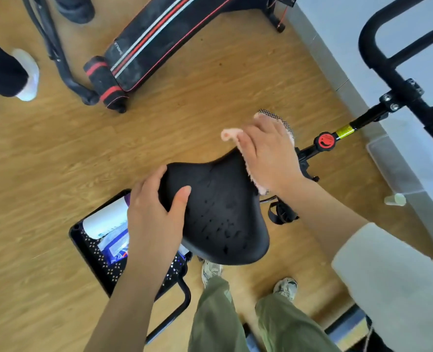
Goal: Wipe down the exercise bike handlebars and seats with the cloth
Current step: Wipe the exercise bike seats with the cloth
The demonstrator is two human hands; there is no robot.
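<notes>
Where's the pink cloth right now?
Head view, right of centre: the pink cloth lies under the right hand on the narrow end of the black seat, near the red knob.

Left hand (157,214) gripping, thumb on top, right hand (268,158) pressing flat

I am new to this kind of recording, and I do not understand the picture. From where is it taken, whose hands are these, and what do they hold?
There is one picture, taken by a camera worn on a person's head and looking down, so both bare arms belong to that person. The left hand grips the side edge of a black bike seat, thumb on top. The right hand presses a pink cloth onto the seat's narrow front end. Beyond it are a red knob and the black handlebars. Below is a wooden floor, with a black exercise bench further away.
</notes>
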